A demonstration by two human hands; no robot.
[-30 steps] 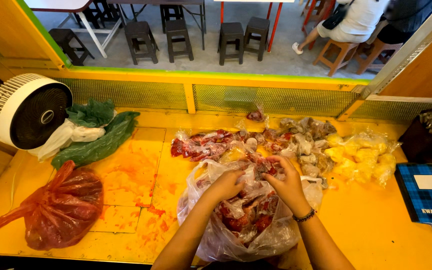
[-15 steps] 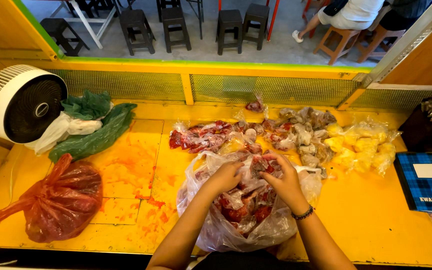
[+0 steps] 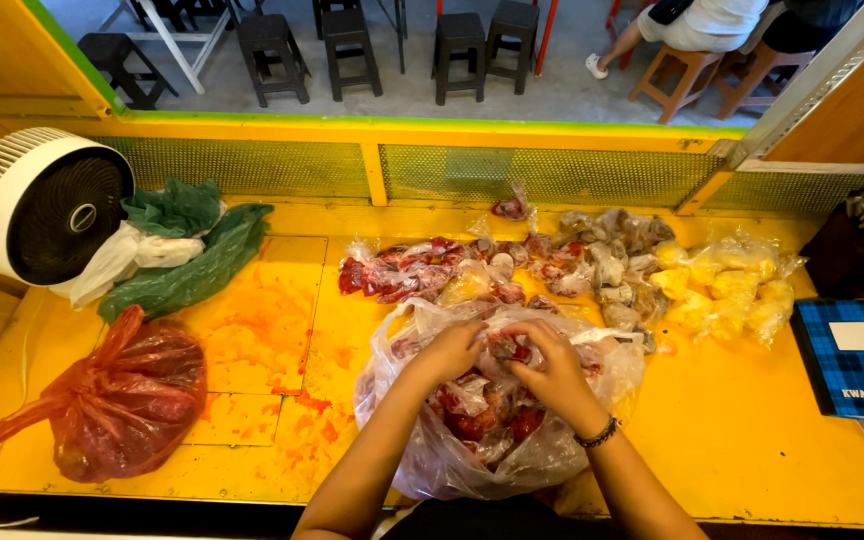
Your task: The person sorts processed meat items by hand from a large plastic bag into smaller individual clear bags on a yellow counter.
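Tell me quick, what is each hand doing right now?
Left hand: fingers curled, gripping a small red packet inside the big clear bag.
Right hand: fingers closed on the same packet.

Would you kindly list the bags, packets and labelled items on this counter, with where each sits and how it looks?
Large clear plastic bag: front centre, both hands inside, holds small red packets.
Red plastic bag: front left, knotted, bulging.
Green bags: back left, beside the fan.
Yellow packets: back right, clear wrapping.
Blue plaid notebook: far right, white label.

One fan (image 3: 40,205), one red bag (image 3: 117,395), one notebook (image 3: 857,358) (blue plaid).
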